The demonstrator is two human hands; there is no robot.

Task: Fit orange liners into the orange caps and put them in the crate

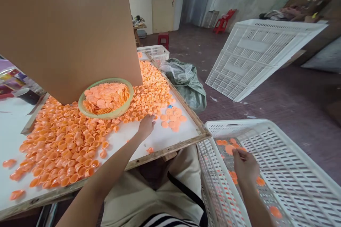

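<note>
My left hand [146, 126] is over the white tabletop, at the near edge of a heap of orange plastic cups [77, 142]. Its thumb and fingers look apart, and I see nothing held in them. Just to its right lies a loose group of flat orange discs [174, 116]. My right hand [246, 166] is down inside a white plastic crate [298, 170], with its fingers pinched together. A round orange piece [229, 149] shows at those fingertips. Other orange pieces [275, 212] lie scattered on the crate's floor.
A yellow-green basket [106, 115] full of orange discs sits on the heap, against a tall brown board [71, 35]. Wooden strips [170, 150] edge the table. Beyond it are a green plastic sack [189, 88], stacked white crates [255, 53] and a red stool [163, 39].
</note>
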